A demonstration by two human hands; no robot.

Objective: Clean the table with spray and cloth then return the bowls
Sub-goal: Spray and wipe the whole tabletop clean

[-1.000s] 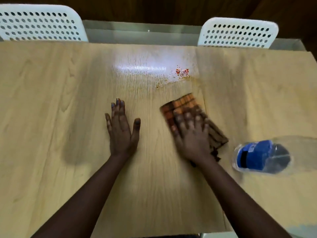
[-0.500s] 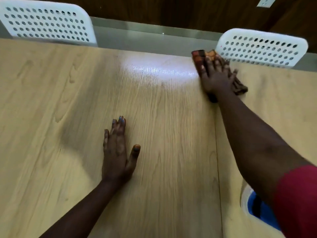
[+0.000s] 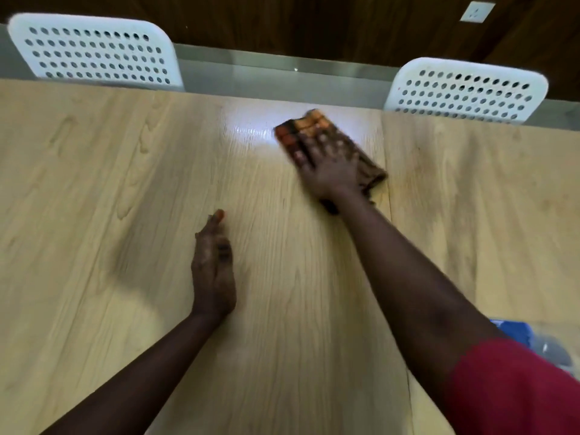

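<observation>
Right hand (image 3: pixel 332 171) flat on cloth (image 3: pixel 317 133), fingers (image 3: pixel 314 149) straight, pressing it to table (image 3: pixel 94 183) near far edge, just beside the bright glare patch. Cloth checked orange-brown, folded, blurred. Left hand (image 3: pixel 213 271) resting on table mid-surface, turned on its side, fingers loosely extended, holding nothing. Spray bottle (image 3: pixel 514 332) at near right edge, mostly hidden behind red sleeve (image 3: pixel 508 390). Two white perforated chairs (image 3: pixel 94 51) behind far edge.

Two hands are in view, the left hand (image 3: pixel 213 271) and the right hand (image 3: pixel 329 171). One cloth (image 3: pixel 314 130) lies under the right hand. Two white chairs (image 3: pixel 94 51) (image 3: pixel 464 89) stand beyond the hands.
</observation>
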